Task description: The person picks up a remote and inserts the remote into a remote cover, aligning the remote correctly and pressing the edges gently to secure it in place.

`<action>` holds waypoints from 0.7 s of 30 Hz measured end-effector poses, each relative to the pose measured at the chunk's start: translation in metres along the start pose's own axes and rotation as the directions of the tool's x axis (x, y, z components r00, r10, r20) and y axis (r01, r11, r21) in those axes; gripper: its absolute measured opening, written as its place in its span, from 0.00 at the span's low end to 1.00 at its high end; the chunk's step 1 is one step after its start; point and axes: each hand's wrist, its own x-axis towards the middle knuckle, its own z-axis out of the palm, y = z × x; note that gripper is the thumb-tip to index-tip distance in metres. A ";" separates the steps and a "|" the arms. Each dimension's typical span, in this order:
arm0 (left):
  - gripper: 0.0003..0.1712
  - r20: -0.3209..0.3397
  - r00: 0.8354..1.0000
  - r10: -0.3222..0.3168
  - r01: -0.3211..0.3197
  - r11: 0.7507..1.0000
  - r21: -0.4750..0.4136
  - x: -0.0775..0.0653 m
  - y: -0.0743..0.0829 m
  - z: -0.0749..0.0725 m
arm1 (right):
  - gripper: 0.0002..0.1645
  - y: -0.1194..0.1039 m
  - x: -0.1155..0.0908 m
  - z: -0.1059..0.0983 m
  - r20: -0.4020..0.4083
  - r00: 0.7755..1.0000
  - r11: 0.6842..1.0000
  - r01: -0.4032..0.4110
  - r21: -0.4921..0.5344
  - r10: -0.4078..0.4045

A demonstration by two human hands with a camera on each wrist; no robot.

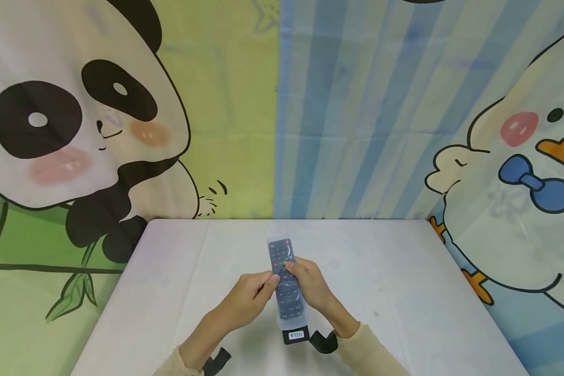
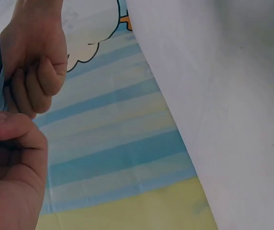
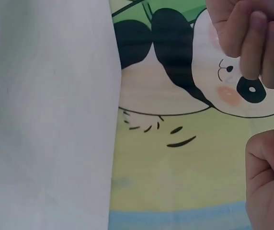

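Blue-grey remote point(image 1: 289, 300), white table point(image 1: 385, 271)

remote point(image 1: 289, 295) between left hand point(image 1: 246, 302) and right hand point(image 1: 314, 284) | table point(image 1: 404, 292) beneath | backdrop point(image 1: 357, 115) behind table

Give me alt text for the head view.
Left hand and right hand hold a remote control in clear plastic wrapping over a white table, one on each side. Behind, a backdrop shows a cartoon panda at left and a cartoon bird at right.
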 end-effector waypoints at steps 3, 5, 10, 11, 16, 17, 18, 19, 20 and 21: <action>0.22 -0.020 0.997 -0.068 0.069 0.996 0.052 0.004 -0.002 -0.007 | 0.25 0.000 -0.001 -0.005 0.068 0.998 0.997 0.018 -0.082 -0.012; 0.21 -0.059 0.992 -0.109 0.112 0.992 0.052 0.008 -0.004 -0.012 | 0.24 0.000 -0.003 -0.006 0.105 0.994 0.996 0.032 -0.089 -0.023; 0.18 -0.127 0.991 -0.043 0.042 0.999 -0.007 0.015 -0.011 -0.014 | 0.23 0.000 -0.009 -0.003 0.128 0.991 0.998 0.053 -0.028 -0.049; 0.18 -0.127 0.992 -0.012 0.009 1.000 -0.021 0.015 -0.012 -0.013 | 0.23 0.000 -0.011 -0.002 0.119 0.992 0.998 0.054 -0.013 -0.052; 0.18 -0.157 0.982 0.101 -0.110 0.992 -0.054 0.012 -0.012 -0.006 | 0.23 -0.003 -0.016 0.003 0.057 0.997 0.998 0.057 0.036 -0.059; 0.17 -0.159 0.982 0.106 -0.118 0.991 -0.064 0.011 -0.010 -0.005 | 0.24 -0.004 -0.017 0.004 0.053 0.997 0.998 0.050 0.049 -0.052; 0.17 -0.159 0.981 0.113 -0.125 0.990 -0.071 0.009 -0.008 -0.004 | 0.24 -0.005 -0.018 0.005 0.054 0.998 0.997 0.042 0.059 -0.046; 0.17 -0.155 0.981 0.120 -0.133 0.988 -0.081 0.007 -0.006 -0.004 | 0.24 -0.005 -0.018 0.006 0.056 0.998 0.997 0.036 0.071 -0.040; 0.17 -0.150 0.981 0.124 -0.138 0.986 -0.090 0.005 -0.004 -0.004 | 0.24 -0.006 -0.019 0.007 0.061 0.997 0.996 0.031 0.085 -0.037; 0.17 -0.145 0.981 0.128 -0.143 0.985 -0.095 0.003 -0.003 -0.003 | 0.24 -0.006 -0.019 0.008 0.067 0.997 0.995 0.028 0.100 -0.035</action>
